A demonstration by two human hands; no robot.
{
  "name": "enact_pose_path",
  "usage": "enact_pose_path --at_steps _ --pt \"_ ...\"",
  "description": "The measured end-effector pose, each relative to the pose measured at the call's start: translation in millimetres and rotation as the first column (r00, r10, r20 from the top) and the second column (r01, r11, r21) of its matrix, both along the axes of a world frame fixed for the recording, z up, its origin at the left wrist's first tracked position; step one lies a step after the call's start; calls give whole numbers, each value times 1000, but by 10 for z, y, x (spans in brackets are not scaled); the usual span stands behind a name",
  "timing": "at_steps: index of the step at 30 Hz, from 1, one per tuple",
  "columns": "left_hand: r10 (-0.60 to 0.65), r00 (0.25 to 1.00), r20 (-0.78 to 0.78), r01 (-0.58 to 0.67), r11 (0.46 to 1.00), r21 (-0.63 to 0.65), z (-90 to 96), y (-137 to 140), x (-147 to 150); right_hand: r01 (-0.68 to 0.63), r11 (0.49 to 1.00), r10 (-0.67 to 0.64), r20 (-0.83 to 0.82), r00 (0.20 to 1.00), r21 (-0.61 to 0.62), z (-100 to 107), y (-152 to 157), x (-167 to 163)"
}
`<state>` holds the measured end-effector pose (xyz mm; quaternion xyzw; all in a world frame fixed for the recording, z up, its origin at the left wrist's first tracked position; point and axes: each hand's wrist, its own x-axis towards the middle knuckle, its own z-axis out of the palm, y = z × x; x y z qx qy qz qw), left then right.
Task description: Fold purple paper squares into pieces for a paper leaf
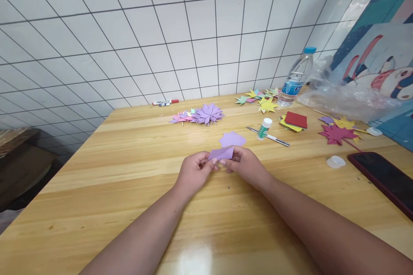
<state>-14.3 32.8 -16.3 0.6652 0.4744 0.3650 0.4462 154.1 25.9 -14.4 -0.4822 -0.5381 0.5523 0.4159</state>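
Both my hands hold a small folded piece of purple paper (221,154) just above the wooden table. My left hand (197,172) pinches its left end between thumb and fingers. At the right end, the thumb and fingers of my right hand (247,166) are closed on the same paper. Right behind it lies a flat purple paper shape (232,139) with a pointed edge. A glue stick (264,129) with a white cap and green label stands to the right, touching or close to a slim pen-like tool (278,140).
Purple layered paper flowers (208,114) lie toward the wall, with more paper stars (267,105) near a water bottle (292,81). Red and yellow paper squares (296,120), a dark red star (336,134), a small clear cup (336,162) and a phone (387,178) are at right. A marker (165,102) lies by the wall.
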Motion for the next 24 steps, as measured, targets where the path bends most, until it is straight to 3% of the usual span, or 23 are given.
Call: enact_pose_path --at_steps 5,13,19,24 --pt "-23 998 -59 26 999 42 -28 -6 -5 26 1000 -26 55 998 0 -4 -11 -24" --pt "55 994 -97 -52 998 33 -2 32 -14 60 998 -58 103 993 -16 -4 26 55" --pt "3 1000 -29 -3 1000 -26 -6 30 -17 131 968 -163 136 977 216 66 7 74" --pt "-25 1000 4 25 998 -52 -3 22 3 108 970 -148 177 973 217 44 30 71"
